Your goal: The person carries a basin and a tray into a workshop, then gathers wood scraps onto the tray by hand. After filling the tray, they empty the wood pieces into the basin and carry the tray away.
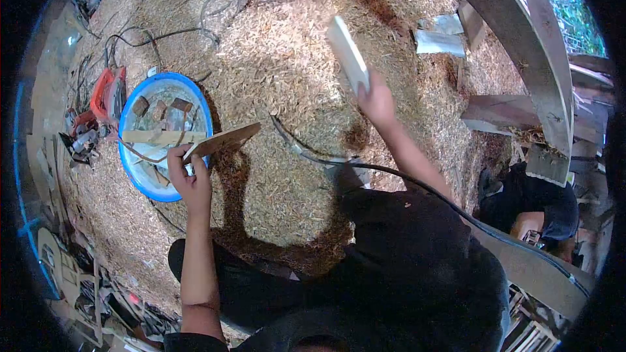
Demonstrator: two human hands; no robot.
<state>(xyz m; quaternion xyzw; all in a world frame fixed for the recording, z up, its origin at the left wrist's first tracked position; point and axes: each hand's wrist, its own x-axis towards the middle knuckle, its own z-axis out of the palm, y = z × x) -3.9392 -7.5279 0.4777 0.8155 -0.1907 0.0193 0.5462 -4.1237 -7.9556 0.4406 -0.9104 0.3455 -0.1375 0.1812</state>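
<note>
Over the right rim of a blue-edged basin [207,101], my left hand [190,181] is closed on a thin wooden board [228,140], whose far end points right. In the basin lie small brown wood blocks [181,105], and a pale wooden strip [153,137] lies across it. Farther up and to the right, my right hand [378,101] grips the lower end of a pale flat wooden piece [349,55], held tilted above the wood shavings. This hand and piece are slightly blurred.
Left of the basin sits a red power tool [107,93] near black cables [134,44]. A black hose [404,176] crosses by my right arm. A large curved wooden beam [515,39] stands at right, with a co-worker [541,212] below it. Shavings cover the ground.
</note>
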